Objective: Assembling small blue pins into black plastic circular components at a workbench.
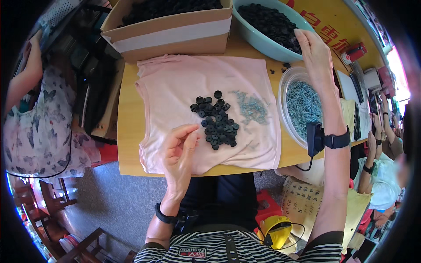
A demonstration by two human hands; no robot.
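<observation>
Right hand [316, 52] stretched to the teal bowl [258, 39], fingers loosely together over the black rubber rings [272, 22], grip on any not clear. Left hand [180, 151] above the pink cloth [175, 87], thumb and fingers nearly pinched, apparently empty. Probably light, small, slightly soft rings (more in a heap [215, 119] beside small screws [252, 107]); best pinched at the rim.

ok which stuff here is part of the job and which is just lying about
In use: black washers, screws, pink cloth, teal bowl, screw tub, left hand, right hand.
Lying about: cardboard box, red stapler.
</observation>
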